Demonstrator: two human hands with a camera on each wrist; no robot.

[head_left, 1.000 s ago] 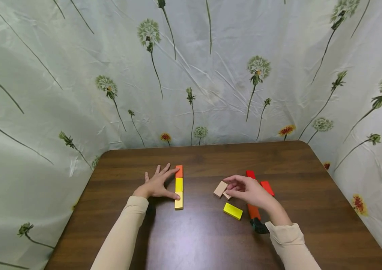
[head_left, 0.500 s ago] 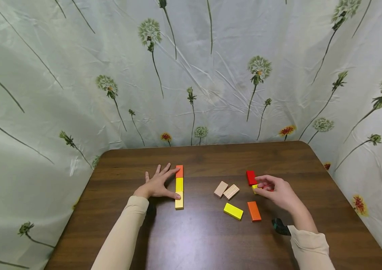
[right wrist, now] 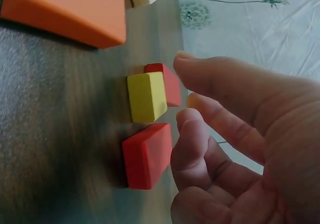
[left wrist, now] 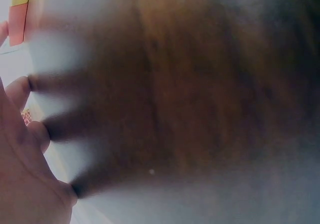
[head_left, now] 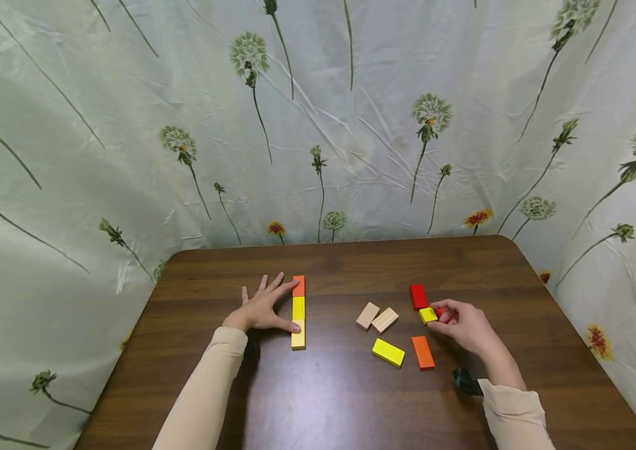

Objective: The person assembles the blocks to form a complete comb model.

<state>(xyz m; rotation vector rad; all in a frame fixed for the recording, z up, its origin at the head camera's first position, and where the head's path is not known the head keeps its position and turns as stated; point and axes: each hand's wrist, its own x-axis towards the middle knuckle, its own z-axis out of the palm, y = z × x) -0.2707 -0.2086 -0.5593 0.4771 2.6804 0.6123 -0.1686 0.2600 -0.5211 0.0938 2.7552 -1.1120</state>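
In the head view, my left hand (head_left: 264, 308) is spread beside a straight row of three blocks. Its index fingertip touches the orange block (head_left: 298, 285) at the far end, and its thumb rests on the pale yellow block (head_left: 298, 337) at the near end. A bright yellow block (head_left: 298, 307) lies between them. Over on the right, my right hand (head_left: 467, 325) hovers by a small yellow block (right wrist: 145, 98), thumb and fingers apart with nothing between them. One red block (head_left: 418, 297) sits just beyond the yellow one; another red block (right wrist: 145, 156) is partly covered by the fingers.
Left of the right hand lie two plain wooden blocks (head_left: 377, 317), a yellow block (head_left: 388, 352) and an orange block (head_left: 423, 352). The brown table (head_left: 329, 406) ends at a flower-patterned curtain (head_left: 374, 156) behind it.
My right hand has moved right, away from the plain wooden blocks to the small yellow and red blocks, uncovering the orange block. The left hand has stayed at the row.
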